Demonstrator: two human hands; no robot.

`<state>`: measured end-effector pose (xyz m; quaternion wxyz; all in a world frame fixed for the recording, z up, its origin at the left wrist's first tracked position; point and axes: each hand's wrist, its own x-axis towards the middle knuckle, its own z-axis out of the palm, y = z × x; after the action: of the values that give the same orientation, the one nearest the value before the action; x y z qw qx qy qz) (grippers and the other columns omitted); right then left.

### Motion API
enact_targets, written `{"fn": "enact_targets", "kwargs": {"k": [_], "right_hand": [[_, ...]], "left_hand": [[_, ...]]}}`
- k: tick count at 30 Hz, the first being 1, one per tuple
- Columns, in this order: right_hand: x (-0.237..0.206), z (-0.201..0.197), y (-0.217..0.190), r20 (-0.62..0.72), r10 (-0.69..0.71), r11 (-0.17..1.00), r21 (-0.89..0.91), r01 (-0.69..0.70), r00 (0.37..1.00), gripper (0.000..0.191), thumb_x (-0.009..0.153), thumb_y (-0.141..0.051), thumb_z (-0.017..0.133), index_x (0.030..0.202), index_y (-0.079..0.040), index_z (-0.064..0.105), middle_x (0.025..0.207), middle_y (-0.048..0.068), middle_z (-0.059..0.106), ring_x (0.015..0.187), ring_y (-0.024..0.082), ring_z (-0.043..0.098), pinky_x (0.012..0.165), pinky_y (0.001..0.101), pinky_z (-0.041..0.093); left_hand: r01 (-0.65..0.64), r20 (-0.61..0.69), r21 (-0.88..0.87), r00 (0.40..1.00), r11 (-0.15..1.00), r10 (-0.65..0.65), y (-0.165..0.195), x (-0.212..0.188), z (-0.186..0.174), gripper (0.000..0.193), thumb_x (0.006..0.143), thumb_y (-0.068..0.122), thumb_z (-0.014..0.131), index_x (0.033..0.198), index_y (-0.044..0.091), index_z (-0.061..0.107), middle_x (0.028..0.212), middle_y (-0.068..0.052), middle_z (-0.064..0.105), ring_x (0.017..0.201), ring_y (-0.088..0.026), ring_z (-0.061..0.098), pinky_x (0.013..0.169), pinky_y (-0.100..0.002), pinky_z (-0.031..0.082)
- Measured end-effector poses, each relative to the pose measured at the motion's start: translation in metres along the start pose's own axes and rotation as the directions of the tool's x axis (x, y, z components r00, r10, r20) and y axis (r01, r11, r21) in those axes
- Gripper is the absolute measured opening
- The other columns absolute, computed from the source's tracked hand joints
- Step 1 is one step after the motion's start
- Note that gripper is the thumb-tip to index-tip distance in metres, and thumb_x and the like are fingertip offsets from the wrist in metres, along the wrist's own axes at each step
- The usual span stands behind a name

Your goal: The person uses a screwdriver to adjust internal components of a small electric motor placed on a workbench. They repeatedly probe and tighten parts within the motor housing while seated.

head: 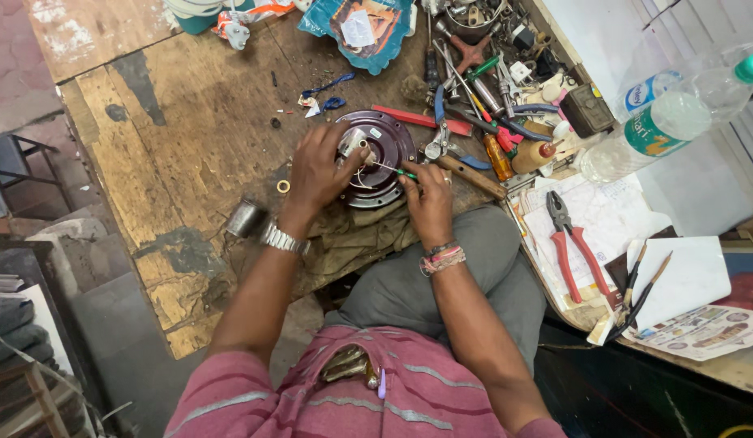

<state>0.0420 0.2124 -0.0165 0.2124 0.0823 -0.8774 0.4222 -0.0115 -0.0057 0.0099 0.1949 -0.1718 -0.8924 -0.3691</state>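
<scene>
The left hand (319, 170) lies flat over a round dark metal disc (376, 158) on the wooden bench (190, 138), its fingers spread and curled onto the pale part at the disc's middle. The right hand (429, 203) sits just to the right of it, at the disc's near edge, pinched shut on a thin green-handled screwdriver (396, 170) whose tip points in toward the centre, under the left fingertips. The two hands are close but not touching. Beyond the right hand lie blue-handled pliers (441, 130) and a wooden-handled tool (474, 177), with a heap of mixed tools further out. Well to the right of it red-handled pliers (572, 243) rest on papers. Left of the left wrist stand a small metal cylinder (245, 217) and a brass ring (284, 186).
</scene>
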Motion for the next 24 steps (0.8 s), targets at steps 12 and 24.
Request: {"fn": "enact_targets", "kwargs": {"k": [12, 24], "right_hand": [[-0.004, 0.003, 0.014, 0.040, 0.098, 0.987, 0.127, -0.103, 0.994, 0.018, 0.092, -0.011, 0.073, 0.109, -0.005, 0.067, 0.103, 0.011, 0.068, 0.094, 0.027, 0.067, 0.083, 0.0365, 0.053], [-0.002, 0.009, 0.002, 0.075, 0.087, 0.993, 0.070, -0.093, 0.993, 0.013, 0.086, -0.009, 0.080, 0.097, -0.006, 0.074, 0.089, 0.009, 0.066, 0.079, 0.024, 0.067, 0.070, 0.0347, 0.051]], "left_hand": [[-0.137, -0.062, 0.062, 0.988, 0.989, 0.141, 0.013, -0.031, 0.007, 0.019, 0.090, 0.013, 0.079, 0.107, 0.007, 0.073, 0.137, -0.016, 0.062, 0.124, -0.037, 0.060, 0.101, -0.047, 0.047], [-0.099, -0.080, 0.055, 0.991, 0.994, 0.103, 0.010, -0.036, 0.013, 0.016, 0.088, 0.012, 0.079, 0.102, 0.006, 0.075, 0.134, -0.014, 0.064, 0.123, -0.033, 0.061, 0.099, -0.045, 0.046]]}}
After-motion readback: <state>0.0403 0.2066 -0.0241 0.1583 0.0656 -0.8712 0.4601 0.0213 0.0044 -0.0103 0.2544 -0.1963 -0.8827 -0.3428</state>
